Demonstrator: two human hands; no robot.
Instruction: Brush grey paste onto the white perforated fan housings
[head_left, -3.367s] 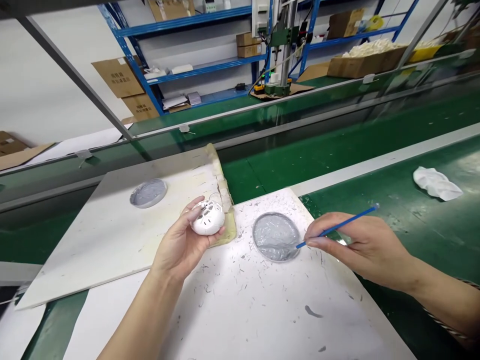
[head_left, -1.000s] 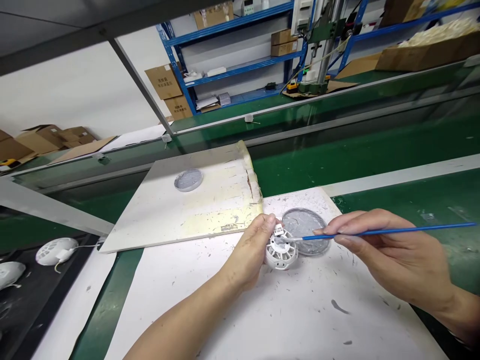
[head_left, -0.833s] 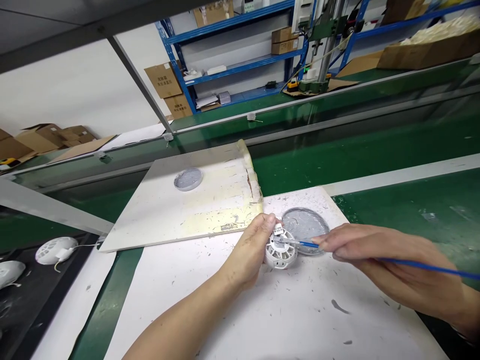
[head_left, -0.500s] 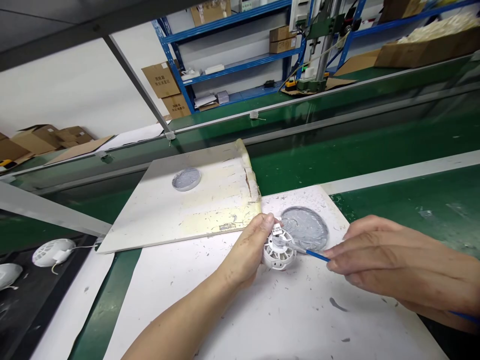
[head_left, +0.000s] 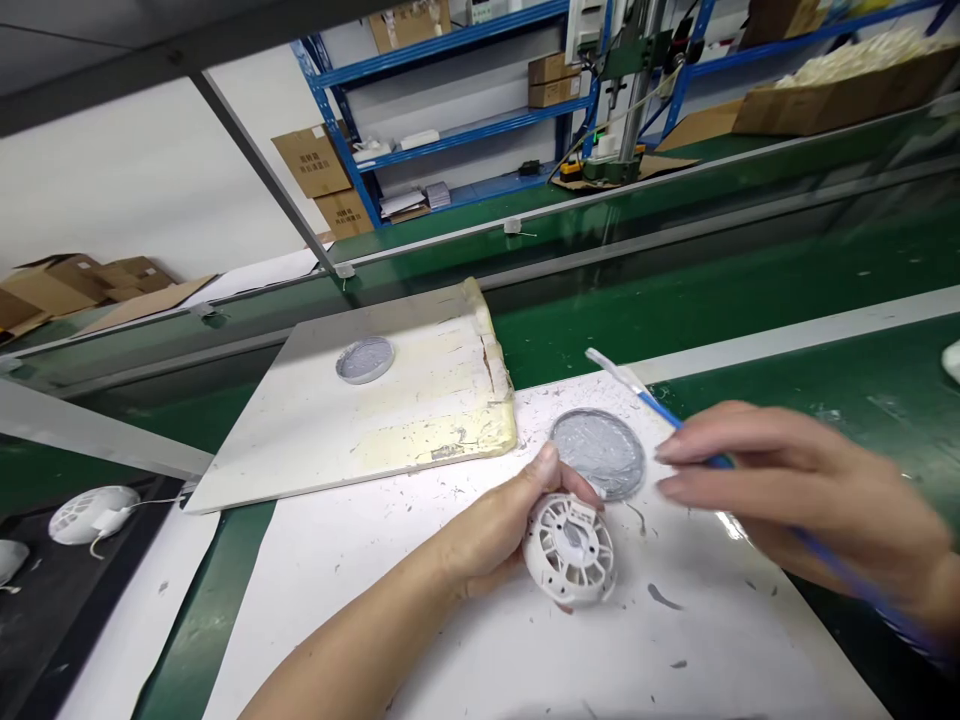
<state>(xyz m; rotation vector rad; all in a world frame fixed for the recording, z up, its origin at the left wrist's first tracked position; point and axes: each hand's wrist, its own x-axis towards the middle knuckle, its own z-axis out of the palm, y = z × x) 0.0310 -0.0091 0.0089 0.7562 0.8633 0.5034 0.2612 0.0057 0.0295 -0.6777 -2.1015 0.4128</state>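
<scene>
My left hand (head_left: 510, 520) grips a round white vented part (head_left: 570, 552) by its edge, its slotted face turned up with a grey smear at the centre. My right hand (head_left: 787, 490), slightly blurred, holds a blue-handled brush (head_left: 660, 408) whose pale tip points up and left, clear of the part. Behind the white part lies a round dish of grey paste (head_left: 600, 452) on a white sheet (head_left: 360, 590) flecked with grey. Further back, a smaller grey dish (head_left: 365, 358) rests on a white board (head_left: 300, 420) with a yellowed, torn edge.
White vented parts (head_left: 94, 514) with wires lie on a dark surface at the left. A metal frame post (head_left: 262, 170) rises behind the board. Cardboard boxes (head_left: 56, 290), blue shelving (head_left: 465, 130) and a drill-like machine (head_left: 634, 90) stand at the back.
The brush has lifted off the white part and swung up, with my right hand still around it. The white part has come nearer and tilted, showing more of its slotted face.
</scene>
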